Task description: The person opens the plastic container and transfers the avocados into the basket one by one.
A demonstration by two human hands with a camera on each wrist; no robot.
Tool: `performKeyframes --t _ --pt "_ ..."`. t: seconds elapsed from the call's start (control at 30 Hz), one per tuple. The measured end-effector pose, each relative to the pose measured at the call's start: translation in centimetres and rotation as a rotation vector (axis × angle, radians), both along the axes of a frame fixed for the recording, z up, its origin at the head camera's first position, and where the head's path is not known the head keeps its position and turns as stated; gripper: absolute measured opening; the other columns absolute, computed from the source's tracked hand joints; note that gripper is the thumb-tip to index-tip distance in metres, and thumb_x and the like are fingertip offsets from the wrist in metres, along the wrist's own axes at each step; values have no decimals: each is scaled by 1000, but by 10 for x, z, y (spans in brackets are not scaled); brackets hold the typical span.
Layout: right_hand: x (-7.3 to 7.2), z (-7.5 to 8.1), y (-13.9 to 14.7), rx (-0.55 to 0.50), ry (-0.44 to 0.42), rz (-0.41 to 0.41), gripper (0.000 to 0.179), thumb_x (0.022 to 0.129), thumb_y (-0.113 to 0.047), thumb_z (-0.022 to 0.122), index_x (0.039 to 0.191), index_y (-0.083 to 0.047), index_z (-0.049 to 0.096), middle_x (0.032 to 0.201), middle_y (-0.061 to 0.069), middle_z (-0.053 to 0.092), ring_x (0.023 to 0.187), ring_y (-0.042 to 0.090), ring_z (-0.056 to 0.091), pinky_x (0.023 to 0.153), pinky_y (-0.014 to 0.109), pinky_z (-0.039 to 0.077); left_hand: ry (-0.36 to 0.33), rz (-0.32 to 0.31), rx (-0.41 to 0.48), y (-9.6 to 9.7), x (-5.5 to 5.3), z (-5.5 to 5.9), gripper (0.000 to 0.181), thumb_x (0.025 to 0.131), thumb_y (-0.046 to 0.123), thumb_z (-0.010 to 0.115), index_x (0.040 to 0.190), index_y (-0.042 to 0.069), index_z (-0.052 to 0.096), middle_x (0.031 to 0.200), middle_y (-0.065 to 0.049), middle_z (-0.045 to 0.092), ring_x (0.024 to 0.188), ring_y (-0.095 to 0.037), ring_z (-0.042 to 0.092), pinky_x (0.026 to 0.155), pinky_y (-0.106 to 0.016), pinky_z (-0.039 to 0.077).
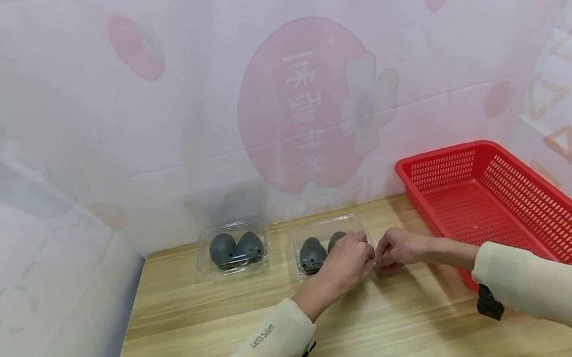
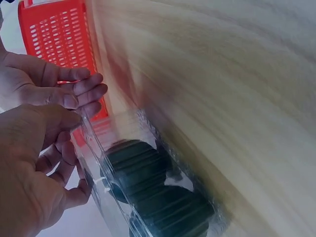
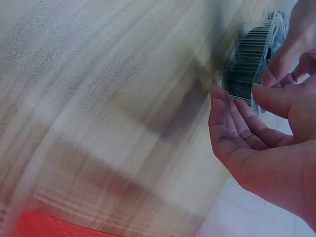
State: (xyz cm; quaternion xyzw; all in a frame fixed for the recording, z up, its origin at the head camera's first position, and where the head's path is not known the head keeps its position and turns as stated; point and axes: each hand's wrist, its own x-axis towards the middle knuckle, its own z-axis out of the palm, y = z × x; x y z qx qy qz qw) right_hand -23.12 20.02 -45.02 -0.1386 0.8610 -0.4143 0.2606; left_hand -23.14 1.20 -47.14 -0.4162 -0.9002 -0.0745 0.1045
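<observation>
A clear plastic clamshell box (image 1: 323, 224) stands on the table with dark grey egg-shaped pieces in it; one piece (image 1: 312, 255) shows plainly, and another is partly behind my left hand. My left hand (image 1: 349, 260) holds the right end of the box, thumb on the rim and fingers curled against its side. At that same corner is my right hand (image 1: 398, 247), its thumb and bent fingers around the box's edge. The right wrist view has the right hand (image 3: 261, 133) close up; its exact contact with the plastic is hard to make out.
A second clear box (image 1: 235, 266) with two similar dark pieces stands to the left, near the back edge. The red perforated basket (image 1: 552, 189) is on the right, beside my right forearm. Printed cloth (image 1: 190, 93) hangs behind the wooden table (image 1: 186, 330).
</observation>
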Motion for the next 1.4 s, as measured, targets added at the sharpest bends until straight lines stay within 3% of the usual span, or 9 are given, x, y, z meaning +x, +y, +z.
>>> performKeyframes --t 0.37,0.77,1.1,1.4 --pt "4 -6 -3 -71 -15 -37 12 98 7 65 93 17 70 81 15 75 72 12 69 68 31 60 -39 29 1 6 -3 2 17 91 8 74 78 16 81 82 4 63 76 -12 62 68 -24 53" --pt "5 -16 -1 -309 -275 -172 14 102 11 54 99 11 68 92 14 74 84 17 71 78 29 61 -81 -2 28 6 -5 5 15 91 9 75 79 16 82 83 5 66 78 -8 63 70 -21 52" --pt "5 -18 4 -435 -405 -214 17 105 7 53 99 4 69 91 9 75 86 15 72 81 26 60 -125 2 32 5 -6 5 13 90 9 76 83 16 84 85 6 68 81 -6 63 71 -19 51" --pt "4 -18 2 -458 -441 -259 19 105 6 53 94 0 67 91 8 75 86 15 71 81 26 59 -149 -12 27 3 -7 6 11 94 10 76 87 15 84 89 4 72 85 -7 64 75 -19 52"
